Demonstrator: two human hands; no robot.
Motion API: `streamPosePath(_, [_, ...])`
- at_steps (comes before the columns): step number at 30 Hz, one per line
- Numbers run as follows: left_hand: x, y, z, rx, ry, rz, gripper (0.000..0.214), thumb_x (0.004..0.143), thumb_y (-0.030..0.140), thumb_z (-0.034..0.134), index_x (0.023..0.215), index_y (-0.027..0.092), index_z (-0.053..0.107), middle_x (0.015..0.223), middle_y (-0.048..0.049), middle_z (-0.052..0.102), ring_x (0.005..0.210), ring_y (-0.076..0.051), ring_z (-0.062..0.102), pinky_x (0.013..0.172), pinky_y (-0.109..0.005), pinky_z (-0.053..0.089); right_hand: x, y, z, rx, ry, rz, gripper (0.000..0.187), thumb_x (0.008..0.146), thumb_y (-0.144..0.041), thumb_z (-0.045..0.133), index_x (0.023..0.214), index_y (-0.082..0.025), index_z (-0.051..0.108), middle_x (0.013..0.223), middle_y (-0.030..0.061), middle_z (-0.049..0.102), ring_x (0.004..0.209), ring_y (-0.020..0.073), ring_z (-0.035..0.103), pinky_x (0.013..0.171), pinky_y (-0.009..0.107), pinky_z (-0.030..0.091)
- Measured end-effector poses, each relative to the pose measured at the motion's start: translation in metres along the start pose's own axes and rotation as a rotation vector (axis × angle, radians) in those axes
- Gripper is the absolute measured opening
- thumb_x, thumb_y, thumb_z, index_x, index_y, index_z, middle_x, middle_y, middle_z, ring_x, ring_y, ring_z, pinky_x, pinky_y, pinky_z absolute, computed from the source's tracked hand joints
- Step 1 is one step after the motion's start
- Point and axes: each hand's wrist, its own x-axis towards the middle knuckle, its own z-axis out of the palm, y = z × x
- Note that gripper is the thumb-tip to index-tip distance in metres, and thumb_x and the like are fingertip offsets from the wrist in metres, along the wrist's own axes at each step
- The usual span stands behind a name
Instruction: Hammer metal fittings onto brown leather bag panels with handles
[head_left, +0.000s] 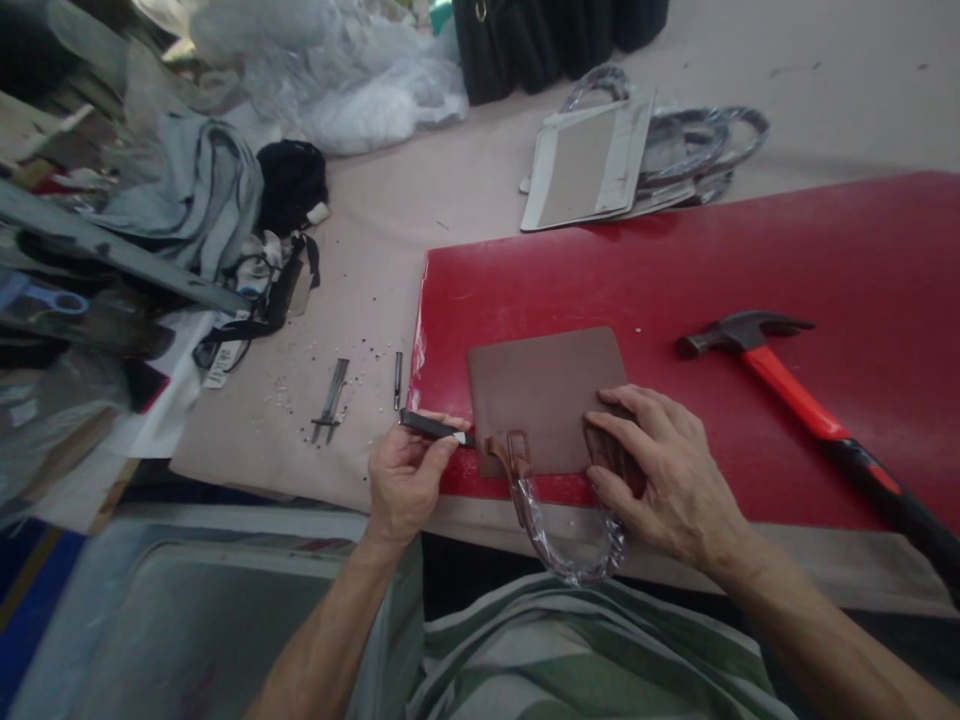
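A brown leather panel [544, 385] lies flat on the red board. A plastic-wrapped bag handle [551, 550] loops off its near edge, with a leather tab at its left end over a stitched slot. My left hand [405, 480] is closed round a dark metal leather punch [431, 425], held almost level beside the panel's left edge. At the panel's lower right corner, my right hand [660, 470] has its bent fingers and thumb round the handle's other end, which they partly hide. A claw hammer [795, 390] with a red and black grip lies to the right.
The red board [525, 285] covers much of the table. Left of it lie a pronged punch [330, 400], a small rod-like tool [398, 380] and scattered bits. Stacked panels [585, 165] with wrapped handles are behind, near dark bags [555, 40] and clear plastic [360, 80]. Clutter fills the left.
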Motion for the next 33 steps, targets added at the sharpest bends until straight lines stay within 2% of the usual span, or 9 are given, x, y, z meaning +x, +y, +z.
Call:
streamPosePath(6, [-0.010, -0.003, -0.006, 0.208, -0.048, 0.116, 0.019, 0.091, 0.023, 0.072, 0.109, 0.018, 0.069, 0.106, -0.0088, 0.077, 0.099, -0.022, 0.076, 0.095, -0.036, 0.062, -0.001, 0.000, -0.001, 0.006, -0.001, -0.008, 0.041, 0.088, -0.035, 0.059, 0.124, -0.016, 0.061, 0.139, 0.0190, 0.055, 0.131, 0.0391, 0.048, 0.107, 0.060, 0.041])
streamPosePath(10, [-0.015, -0.002, -0.005, 0.213, -0.003, 0.119, 0.018, 0.091, 0.021, 0.072, 0.109, 0.019, 0.070, 0.105, -0.0070, 0.078, 0.097, -0.022, 0.076, 0.096, -0.037, 0.062, 0.000, 0.001, 0.000, 0.017, -0.010, 0.007, 0.043, 0.087, -0.035, 0.060, 0.125, -0.016, 0.062, 0.139, 0.0192, 0.055, 0.131, 0.0396, 0.048, 0.107, 0.060, 0.041])
streamPosePath(14, [-0.016, 0.008, 0.007, 0.153, 0.002, 0.114, 0.019, 0.090, 0.020, 0.073, 0.109, 0.020, 0.069, 0.104, -0.0058, 0.078, 0.096, -0.022, 0.077, 0.095, -0.038, 0.063, 0.000, 0.001, -0.001, 0.027, -0.019, 0.016, 0.043, 0.087, -0.036, 0.060, 0.125, -0.016, 0.062, 0.139, 0.0191, 0.055, 0.132, 0.0397, 0.048, 0.107, 0.061, 0.040])
streamPosePath(19, [-0.016, 0.017, 0.033, 0.092, -0.112, 0.160, 0.018, 0.092, 0.016, 0.071, 0.109, 0.022, 0.071, 0.107, -0.0052, 0.078, 0.100, -0.021, 0.076, 0.094, -0.035, 0.063, -0.001, 0.001, -0.001, 0.027, -0.024, 0.023, 0.042, 0.087, -0.035, 0.060, 0.126, -0.018, 0.060, 0.140, 0.0184, 0.055, 0.133, 0.0394, 0.047, 0.107, 0.061, 0.040])
streamPosePath(23, [-0.014, 0.015, 0.049, 0.013, -0.183, 0.208, 0.022, 0.092, 0.013, 0.070, 0.112, 0.021, 0.068, 0.111, -0.0066, 0.078, 0.104, -0.021, 0.075, 0.097, -0.038, 0.062, 0.000, 0.000, -0.001, 0.025, -0.033, 0.036, 0.042, 0.087, -0.035, 0.059, 0.126, -0.019, 0.059, 0.140, 0.0175, 0.055, 0.133, 0.0393, 0.047, 0.107, 0.060, 0.040])
streamPosePath(33, [-0.009, 0.012, 0.058, 0.048, -0.199, 0.251, 0.015, 0.093, 0.016, 0.069, 0.108, 0.019, 0.066, 0.107, -0.0086, 0.079, 0.102, -0.021, 0.076, 0.095, -0.037, 0.063, 0.001, -0.001, -0.002, 0.028, -0.030, 0.035, 0.042, 0.086, -0.034, 0.059, 0.124, -0.017, 0.061, 0.139, 0.0184, 0.055, 0.132, 0.0397, 0.048, 0.107, 0.060, 0.041])
